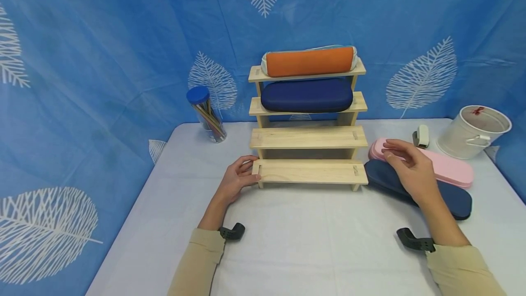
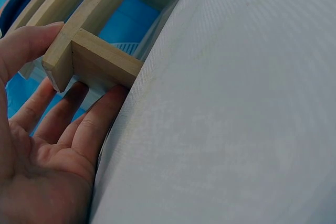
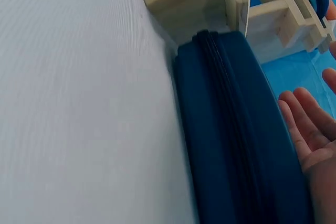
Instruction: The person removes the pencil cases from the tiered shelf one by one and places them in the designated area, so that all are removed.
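A pale wooden tiered rack [image 1: 309, 137] with stepped shelves stands at the middle of the table. My left hand [image 1: 237, 179] grips the left end of its lowest shelf; in the left wrist view the thumb lies on the board's end and the fingers reach beneath. On the top shelf lies an orange pencil case [image 1: 310, 61] with white ends, and on the shelf below it a navy pencil case [image 1: 307, 95]. My right hand [image 1: 415, 172], fingers loosely bent and holding nothing, is over a dark blue zippered case [image 3: 236, 129] and a pink case [image 1: 449, 166], right of the rack.
A clear jar of sticks with a blue lid [image 1: 207, 115] stands left of the rack. At the back right are a white metal bucket [image 1: 460, 138] and a small white-and-black stapler-like object [image 1: 421, 136]. A blue leaf-patterned cloth [image 1: 123, 58] hangs behind the white-covered table [image 1: 287, 241].
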Tool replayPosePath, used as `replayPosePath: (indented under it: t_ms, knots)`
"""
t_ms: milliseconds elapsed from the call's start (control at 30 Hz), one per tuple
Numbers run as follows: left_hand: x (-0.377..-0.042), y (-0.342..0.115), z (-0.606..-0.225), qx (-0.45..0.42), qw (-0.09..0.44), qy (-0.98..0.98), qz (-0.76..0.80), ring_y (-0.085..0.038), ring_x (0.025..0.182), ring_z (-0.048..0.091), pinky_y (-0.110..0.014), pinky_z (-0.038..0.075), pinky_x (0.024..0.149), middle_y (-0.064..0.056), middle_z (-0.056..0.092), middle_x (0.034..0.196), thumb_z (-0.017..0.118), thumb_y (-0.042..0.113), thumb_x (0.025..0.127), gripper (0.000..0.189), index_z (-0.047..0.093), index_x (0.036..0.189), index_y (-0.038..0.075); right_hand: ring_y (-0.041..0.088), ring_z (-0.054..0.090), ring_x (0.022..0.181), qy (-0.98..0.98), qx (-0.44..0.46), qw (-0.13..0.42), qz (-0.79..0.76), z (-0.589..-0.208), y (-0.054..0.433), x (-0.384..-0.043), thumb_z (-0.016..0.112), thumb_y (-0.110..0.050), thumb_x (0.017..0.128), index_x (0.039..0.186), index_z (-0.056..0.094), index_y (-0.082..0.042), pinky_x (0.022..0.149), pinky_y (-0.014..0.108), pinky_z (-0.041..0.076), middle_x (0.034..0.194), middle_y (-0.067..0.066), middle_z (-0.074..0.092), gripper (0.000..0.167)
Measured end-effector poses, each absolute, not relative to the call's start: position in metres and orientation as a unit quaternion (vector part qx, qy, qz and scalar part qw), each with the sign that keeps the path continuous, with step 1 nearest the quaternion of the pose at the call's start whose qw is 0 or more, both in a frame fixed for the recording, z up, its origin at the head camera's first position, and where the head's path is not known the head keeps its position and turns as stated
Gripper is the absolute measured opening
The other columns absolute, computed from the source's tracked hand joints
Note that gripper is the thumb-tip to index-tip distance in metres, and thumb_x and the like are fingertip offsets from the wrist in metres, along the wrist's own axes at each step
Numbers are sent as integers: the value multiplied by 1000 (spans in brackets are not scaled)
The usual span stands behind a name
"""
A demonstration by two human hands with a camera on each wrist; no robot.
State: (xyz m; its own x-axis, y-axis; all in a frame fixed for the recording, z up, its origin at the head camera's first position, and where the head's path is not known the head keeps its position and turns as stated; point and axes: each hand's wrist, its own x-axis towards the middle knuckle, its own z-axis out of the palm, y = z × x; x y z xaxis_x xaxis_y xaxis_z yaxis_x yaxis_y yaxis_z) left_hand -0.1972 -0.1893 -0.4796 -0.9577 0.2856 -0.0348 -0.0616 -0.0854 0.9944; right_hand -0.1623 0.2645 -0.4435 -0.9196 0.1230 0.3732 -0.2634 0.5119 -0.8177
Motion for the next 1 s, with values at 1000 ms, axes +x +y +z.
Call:
replayPosePath:
  t_ms: [1000]
  knots:
    - [-197,-189,-482,84,115,660,738,-33,111,60,-39,55,78,-17,54,133,74,-2,78,57,51,130,4,13,58,109,-793,44,186,579,-454,222,-197,61,-30,95,135,56,-18,81,16,49,126,10,57,42]
